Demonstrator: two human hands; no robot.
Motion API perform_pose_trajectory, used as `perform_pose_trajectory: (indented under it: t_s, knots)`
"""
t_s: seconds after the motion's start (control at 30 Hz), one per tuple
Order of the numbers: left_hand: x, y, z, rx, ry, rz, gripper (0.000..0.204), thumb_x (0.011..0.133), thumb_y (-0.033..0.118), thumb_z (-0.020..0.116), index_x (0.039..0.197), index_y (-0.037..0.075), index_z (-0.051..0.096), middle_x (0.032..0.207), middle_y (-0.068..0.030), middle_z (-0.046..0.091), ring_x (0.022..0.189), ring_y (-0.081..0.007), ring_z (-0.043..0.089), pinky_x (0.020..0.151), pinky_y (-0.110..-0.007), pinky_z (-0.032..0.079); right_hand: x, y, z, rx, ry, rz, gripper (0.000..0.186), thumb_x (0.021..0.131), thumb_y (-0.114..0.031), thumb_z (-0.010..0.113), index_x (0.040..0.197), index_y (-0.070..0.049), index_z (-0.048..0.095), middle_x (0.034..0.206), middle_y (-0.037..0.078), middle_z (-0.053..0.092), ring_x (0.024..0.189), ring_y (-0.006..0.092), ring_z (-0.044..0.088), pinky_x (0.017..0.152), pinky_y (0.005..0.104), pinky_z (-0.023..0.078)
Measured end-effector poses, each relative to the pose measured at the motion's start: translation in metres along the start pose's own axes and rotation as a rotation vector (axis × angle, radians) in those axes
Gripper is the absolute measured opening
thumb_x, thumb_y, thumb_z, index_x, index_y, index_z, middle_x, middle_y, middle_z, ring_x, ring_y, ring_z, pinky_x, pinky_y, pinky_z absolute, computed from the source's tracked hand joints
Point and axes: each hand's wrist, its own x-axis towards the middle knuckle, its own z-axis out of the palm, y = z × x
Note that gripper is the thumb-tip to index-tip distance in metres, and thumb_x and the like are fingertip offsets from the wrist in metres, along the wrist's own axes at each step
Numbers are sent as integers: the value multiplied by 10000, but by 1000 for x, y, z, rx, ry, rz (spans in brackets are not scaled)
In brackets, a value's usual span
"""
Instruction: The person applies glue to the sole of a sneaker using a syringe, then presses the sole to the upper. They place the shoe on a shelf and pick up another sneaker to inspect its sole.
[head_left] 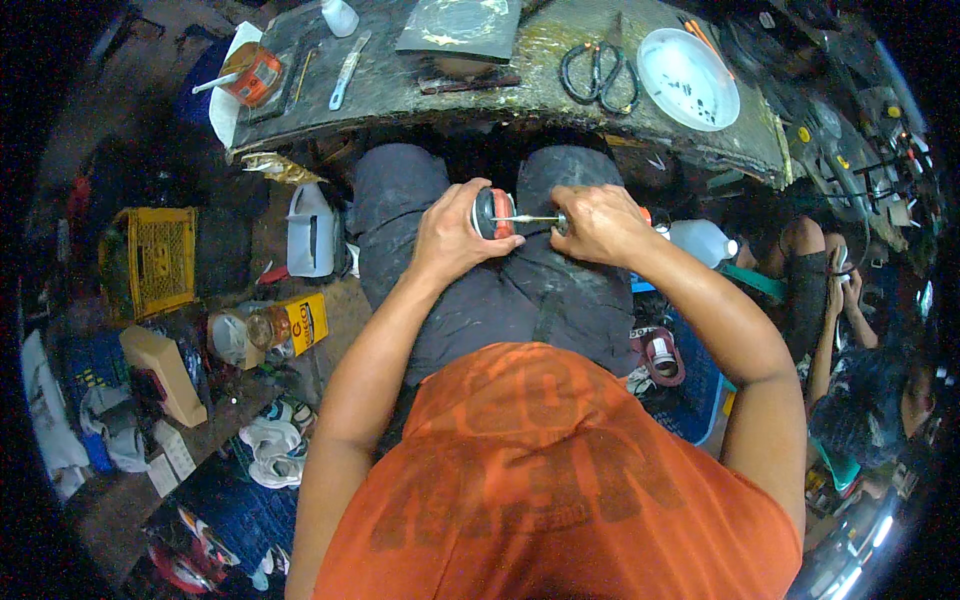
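Over my thighs, my left hand [455, 225] is closed around a red-and-black piece [503, 213] with a pale rim, which looks like part of a shoe. Its fingers cover much of it, so I cannot make out its full shape. From the other side, my right hand [600, 225] grips an awl [530, 218]. The thin metal shaft points left and its tip meets the red-and-black piece; whether it goes in I cannot tell. Most of the awl's handle is hidden inside my right fist.
Ahead stands a worn workbench [390, 98] bearing scissors [598, 78], a white bowl [688, 80], a knife [350, 70] and an orange tub [255, 78]. A yellow crate [160, 262] is at left. A plastic jug [703, 242] and blue basket [700, 400] lie right, near another person [850, 290].
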Motion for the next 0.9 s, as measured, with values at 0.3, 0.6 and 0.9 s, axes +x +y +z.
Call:
perform_pose_trajectory:
  t_s: [0.3, 0.6, 0.9]
  knots:
    - [-2, -3, 1, -7, -54, -85, 891, 596, 422, 999, 1315, 33, 647, 1154, -179, 708, 1063, -387, 714, 931, -462, 583, 1, -3, -1, -52, -75, 54, 364, 841, -328, 765, 1024, -33, 655, 914, 226, 750, 848, 428, 745, 768, 552, 597]
    - [-2, -6, 1, -22, -32, -81, 912, 595, 428, 993, 1334, 28, 639, 1147, -178, 702, 1046, -397, 715, 914, -471, 586, 0, -3, 2, -82, -28, 14, 312, 829, -279, 762, 953, -21, 641, 863, 226, 733, 805, 422, 727, 733, 538, 564]
    - [-4, -3, 0, -7, -29, -52, 910, 596, 416, 988, 1323, 3, 631, 1107, -178, 694, 1009, -403, 714, 884, -483, 588, 3, -5, -1, -57, -60, 55, 356, 847, -325, 761, 989, -25, 634, 872, 249, 742, 818, 456, 734, 769, 563, 586]
